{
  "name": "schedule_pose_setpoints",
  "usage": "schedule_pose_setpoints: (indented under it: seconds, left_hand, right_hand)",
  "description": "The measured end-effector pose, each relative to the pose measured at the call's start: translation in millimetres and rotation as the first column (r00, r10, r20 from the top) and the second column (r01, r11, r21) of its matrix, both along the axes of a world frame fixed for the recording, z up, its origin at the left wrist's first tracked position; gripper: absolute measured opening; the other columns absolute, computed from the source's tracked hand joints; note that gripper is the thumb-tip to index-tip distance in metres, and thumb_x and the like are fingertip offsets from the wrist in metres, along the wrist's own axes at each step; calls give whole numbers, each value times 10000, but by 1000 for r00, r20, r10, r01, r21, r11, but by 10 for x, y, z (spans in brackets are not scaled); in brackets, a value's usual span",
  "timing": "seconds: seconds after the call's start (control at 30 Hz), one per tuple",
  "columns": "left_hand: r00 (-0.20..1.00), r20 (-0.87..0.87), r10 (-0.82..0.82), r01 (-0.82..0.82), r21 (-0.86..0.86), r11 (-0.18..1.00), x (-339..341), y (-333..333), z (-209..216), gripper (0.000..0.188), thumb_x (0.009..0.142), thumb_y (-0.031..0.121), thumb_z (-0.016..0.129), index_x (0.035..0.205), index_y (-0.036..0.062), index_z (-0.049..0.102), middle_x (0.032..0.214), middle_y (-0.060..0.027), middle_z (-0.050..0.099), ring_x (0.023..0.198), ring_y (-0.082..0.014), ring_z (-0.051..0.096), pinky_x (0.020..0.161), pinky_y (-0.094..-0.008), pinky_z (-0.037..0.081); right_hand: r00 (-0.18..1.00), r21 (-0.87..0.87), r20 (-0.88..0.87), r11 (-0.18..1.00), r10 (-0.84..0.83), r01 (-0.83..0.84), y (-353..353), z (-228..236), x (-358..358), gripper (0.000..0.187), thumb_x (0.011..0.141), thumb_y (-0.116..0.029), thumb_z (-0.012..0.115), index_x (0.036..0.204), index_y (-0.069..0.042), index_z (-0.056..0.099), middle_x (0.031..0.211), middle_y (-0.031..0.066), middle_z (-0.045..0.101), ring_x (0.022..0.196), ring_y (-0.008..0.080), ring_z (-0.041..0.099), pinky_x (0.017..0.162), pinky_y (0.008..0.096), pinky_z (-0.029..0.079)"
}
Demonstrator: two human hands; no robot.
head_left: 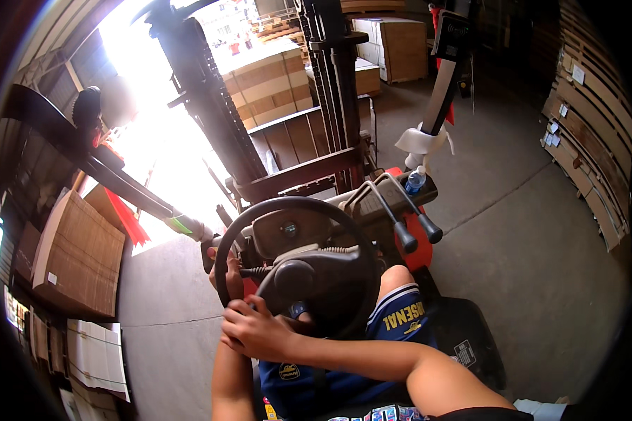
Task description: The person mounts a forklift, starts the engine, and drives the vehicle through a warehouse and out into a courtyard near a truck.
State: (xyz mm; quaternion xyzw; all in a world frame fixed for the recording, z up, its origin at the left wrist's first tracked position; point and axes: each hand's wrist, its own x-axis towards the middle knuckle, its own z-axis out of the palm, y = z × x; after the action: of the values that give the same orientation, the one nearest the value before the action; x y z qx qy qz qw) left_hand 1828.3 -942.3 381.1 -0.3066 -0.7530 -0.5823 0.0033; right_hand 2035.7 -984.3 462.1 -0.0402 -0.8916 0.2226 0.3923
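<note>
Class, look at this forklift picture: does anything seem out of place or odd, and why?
Two things stand out: a white wrap around the right-hand post, its ends sticking out, looks makeshift; and a plastic bottle near the levers seems unsecured. No spill is visible.

right hand [256, 328] curled; left hand [234, 279], partly hidden, apparently likewise.
</note>
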Motion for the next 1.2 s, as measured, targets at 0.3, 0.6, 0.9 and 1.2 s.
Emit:
schedule_pose_setpoints:
  seconds: [0.3,0.6,0.9,1.2]
  left_hand:
    - [965,23,-260,250,203,947,-539,-125,-490,373,1233,225,603,1520,-10,642,1244,-86,730,1070,-177,730,952,-348,620]
    - [820,344,-457,177,607,774,148,-520,-32,370,1245,210,558,1527,-16,638,1346,-116,750,1200,-201,743,1058,-372,614]
    - [981,184,-58,-32,450,892,1054,-873,427,341,1228,103,505,1466,-48,697,1458,-186,773,1354,-274,732,1223,-417,540]
    - [806,-245,-539,587,213,781,2681,-97,760,455,1085,70,689,1529,-27,681,1639,-258,654,1562,-394,604,1339,-490,415]
  right_hand:
    - [1000,321,26,947,15,-22,73,-202,713,247,1053,-372,740,1037,-151,847,1482,84,666,1557,254,516,1266,531,283]
    - [949,216,-218,937,-229,276,815,384,-650,270,1002,-370,749,956,-124,849,1262,124,795,1569,330,553,1340,617,229]
    - [843,47,-130,846,-522,532,1698,752,-120,246,1019,-336,728,943,-119,814,917,120,798,928,319,796,1118,569,528]
    - [663,63,-231,669,-712,740,1905,3,1808,253,1015,-302,750,959,-60,794,1263,151,749,1284,413,667,1136,575,495]
